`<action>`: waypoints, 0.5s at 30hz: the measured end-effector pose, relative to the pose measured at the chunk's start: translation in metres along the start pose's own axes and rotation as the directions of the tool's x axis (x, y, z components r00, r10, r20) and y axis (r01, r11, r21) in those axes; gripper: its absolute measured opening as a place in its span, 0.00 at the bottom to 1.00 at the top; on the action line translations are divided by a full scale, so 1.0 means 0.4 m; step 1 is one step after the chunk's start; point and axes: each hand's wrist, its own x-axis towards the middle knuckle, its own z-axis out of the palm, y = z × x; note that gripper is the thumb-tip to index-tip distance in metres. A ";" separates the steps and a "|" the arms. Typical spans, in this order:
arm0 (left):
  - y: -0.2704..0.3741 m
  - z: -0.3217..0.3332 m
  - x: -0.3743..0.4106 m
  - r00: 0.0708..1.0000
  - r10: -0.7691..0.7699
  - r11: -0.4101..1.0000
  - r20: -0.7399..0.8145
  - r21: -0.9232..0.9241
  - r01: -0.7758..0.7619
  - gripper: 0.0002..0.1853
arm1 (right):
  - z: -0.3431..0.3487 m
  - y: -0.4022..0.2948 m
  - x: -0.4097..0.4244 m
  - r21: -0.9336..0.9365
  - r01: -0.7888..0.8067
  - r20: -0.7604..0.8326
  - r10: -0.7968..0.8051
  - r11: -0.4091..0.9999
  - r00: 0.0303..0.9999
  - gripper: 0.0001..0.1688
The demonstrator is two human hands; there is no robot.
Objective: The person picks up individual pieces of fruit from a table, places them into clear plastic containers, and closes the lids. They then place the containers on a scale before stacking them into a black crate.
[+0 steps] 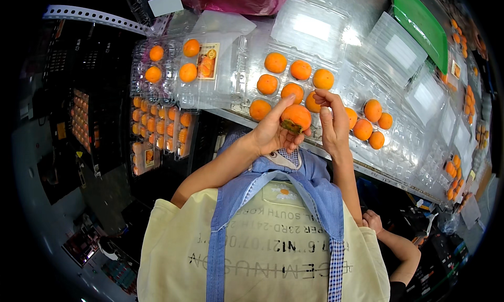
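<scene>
An orange persimmon (296, 117) with its green-brown calyx tilted toward me rests in my left hand (271, 132), the fingers curled beneath it. To its right my right hand (334, 122) is raised, fingers bent above the thumb; whether something small and pale at the thumb tip is held, I cannot tell. Just beyond both hands lies a clear plastic clamshell tray (281, 75) with persimmons in its cups, its lid (307, 30) folded back and bearing a white label. My hands partly hide the nearest row. Several loose persimmons (362, 129) lie to the right on empty clear trays.
Stacked clear trays (232, 85) with a few persimmons and a printed card (208, 61) stand left. Filled packs (157, 124) sit below the metal table's edge (378, 176). A green tray (423, 30) lies far right. Another person's forearm (401, 249) shows lower right.
</scene>
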 end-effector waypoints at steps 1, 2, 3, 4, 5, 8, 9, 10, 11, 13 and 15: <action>0.000 0.001 0.000 1.000 -0.010 1.000 -0.001 0.003 0.010 0.39 | 0.002 -0.004 -0.003 0.053 -0.036 0.018 0.035 0.998 0.999 0.19; 0.001 0.003 0.000 1.000 -0.020 1.000 -0.003 0.006 0.020 0.39 | 0.003 -0.005 -0.005 0.106 -0.073 0.038 0.069 0.992 0.997 0.20; 0.002 0.004 0.000 1.000 -0.031 0.999 -0.004 0.008 0.031 0.39 | 0.002 -0.005 -0.007 0.138 -0.069 0.068 0.060 0.988 0.996 0.20; 0.001 0.005 0.002 1.000 -0.029 1.000 -0.012 0.007 0.029 0.38 | 0.001 -0.004 -0.009 0.169 -0.066 0.098 0.050 0.983 0.994 0.20; -0.002 0.006 0.005 0.999 -0.027 1.000 -0.020 0.006 0.027 0.38 | 0.000 -0.004 -0.010 0.201 -0.064 0.128 0.039 0.977 0.991 0.20; -0.007 -0.003 0.010 1.000 -0.023 0.999 -0.016 0.040 0.023 0.36 | -0.001 -0.021 -0.006 0.174 -0.071 0.196 0.036 0.982 0.980 0.19; -0.008 -0.005 0.011 1.000 -0.022 0.998 -0.010 0.055 0.023 0.35 | 0.000 -0.022 -0.006 0.194 -0.092 0.195 0.054 0.977 0.979 0.18; -0.009 -0.006 0.012 1.000 -0.013 0.997 -0.022 0.073 0.014 0.35 | 0.001 -0.023 -0.007 0.214 -0.113 0.194 0.071 0.970 0.978 0.18; -0.011 -0.005 0.014 0.999 -0.003 0.996 -0.034 0.091 0.006 0.35 | 0.002 -0.023 -0.008 0.234 -0.134 0.193 0.089 0.963 0.977 0.18; -0.012 0.000 0.014 0.998 0.014 0.991 -0.061 0.137 -0.005 0.35 | 0.003 -0.019 -0.007 0.249 -0.130 0.188 0.084 0.960 0.979 0.18; -0.008 0.010 0.013 0.995 0.029 0.981 -0.092 0.194 -0.011 0.37 | 0.003 -0.016 -0.005 0.233 -0.140 0.192 0.096 0.962 0.977 0.17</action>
